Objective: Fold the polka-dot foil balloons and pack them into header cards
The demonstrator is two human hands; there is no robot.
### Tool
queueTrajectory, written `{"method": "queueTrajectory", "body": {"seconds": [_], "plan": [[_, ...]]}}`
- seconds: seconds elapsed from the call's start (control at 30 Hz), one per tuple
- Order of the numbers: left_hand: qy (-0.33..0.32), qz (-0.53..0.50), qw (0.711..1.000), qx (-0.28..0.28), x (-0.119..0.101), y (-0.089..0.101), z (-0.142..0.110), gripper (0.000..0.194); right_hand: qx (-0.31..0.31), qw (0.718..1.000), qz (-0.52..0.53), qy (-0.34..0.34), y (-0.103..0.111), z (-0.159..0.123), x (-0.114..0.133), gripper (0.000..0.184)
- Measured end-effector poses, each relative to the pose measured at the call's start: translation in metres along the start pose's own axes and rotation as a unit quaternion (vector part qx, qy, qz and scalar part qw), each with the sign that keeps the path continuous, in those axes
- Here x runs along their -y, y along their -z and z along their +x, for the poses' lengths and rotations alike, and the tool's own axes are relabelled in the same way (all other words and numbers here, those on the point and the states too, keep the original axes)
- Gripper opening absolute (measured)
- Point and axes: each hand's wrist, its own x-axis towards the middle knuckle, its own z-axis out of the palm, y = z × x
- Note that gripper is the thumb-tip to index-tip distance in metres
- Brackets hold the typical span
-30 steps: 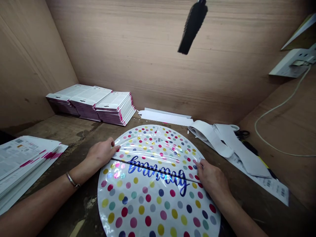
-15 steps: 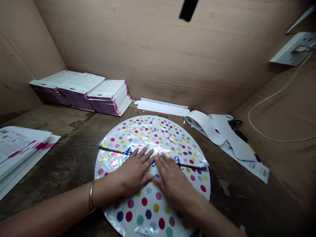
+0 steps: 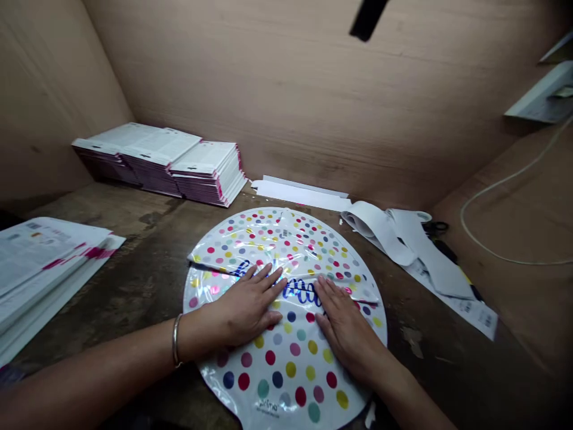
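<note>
round foil sheet [image 3: 286, 352], white with coloured dots: flat on the dark table [image 3: 425, 382], beneath both palms; a fold crosses it, through blue lettering [image 3: 299, 292], fingertips resting along that line.

left hand [image 3: 250, 307], bracelet [image 3: 176, 340] at the wrist: laid flat on the sheet, fingers slightly apart, thumb out.

right hand [image 3: 344, 325]: likewise flat, fingers nearly together, thumb standing off.

in the way: the two hands, hiding part of the lettering from me.

beyond: stacked printed cards [image 3: 179, 149], pink-edged, by the back wall [image 3: 268, 89]; white paper strip [image 3: 304, 194] just beside them.

to the right: curled label ribbon [image 3: 430, 257], dark-handled scissors [image 3: 441, 227] near it; white cable [image 3: 492, 185] along the side wall.

near left: another card pile [image 3: 49, 263], well apart from the sheet.

above: hanging black object [image 3: 369, 21], partly out of view.
</note>
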Motion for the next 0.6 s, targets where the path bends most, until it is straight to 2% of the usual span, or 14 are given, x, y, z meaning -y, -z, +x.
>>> {"method": "queueTrajectory", "body": {"seconds": [0.03,0.1,0.2,0.27,0.3,0.33,0.4,0.5,0.53,0.6], "plan": [[0.016,0.002,1.0,0.002,0.011,0.001,-0.01,0.061,0.01,1.0,0.009,-0.004,-0.003,0.003,0.002,0.056],[0.096,0.014,0.995,-0.005,0.04,0.003,-0.042,0.059,0.005,1.0,0.013,-0.015,-0.01,0.005,-0.002,0.056],[0.29,0.052,0.954,-0.047,0.085,0.01,-0.099,0.058,-0.01,1.0,0.011,-0.013,-0.019,0.005,-0.014,0.057],[0.368,0.087,0.921,-0.092,0.096,0.019,-0.118,0.061,-0.011,1.0,0.008,-0.014,-0.02,0.005,-0.016,0.058],[0.371,0.108,0.913,-0.129,0.094,0.024,-0.117,0.062,-0.008,1.0,0.006,-0.019,-0.018,0.006,-0.014,0.058],[0.348,0.125,0.914,-0.169,0.087,0.028,-0.109,0.06,-0.002,1.0,0.005,-0.023,-0.016,0.006,-0.01,0.058],[0.227,0.124,0.94,-0.224,0.062,0.033,-0.078,0.051,0.015,0.999,0.004,-0.031,-0.007,0.007,0.0,0.057],[0.034,0.04,0.981,-0.187,0.021,0.028,-0.022,0.04,0.035,0.999,0.004,-0.038,0.008,0.008,0.012,0.055],[0.005,0.018,0.986,-0.166,0.011,0.024,-0.008,0.037,0.037,0.999,0.005,-0.039,0.012,0.009,0.012,0.054],[-0.011,-0.011,0.991,-0.136,0.0,0.015,0.01,0.032,0.02,0.999,0.006,-0.043,0.018,0.01,0.005,0.054]]}}
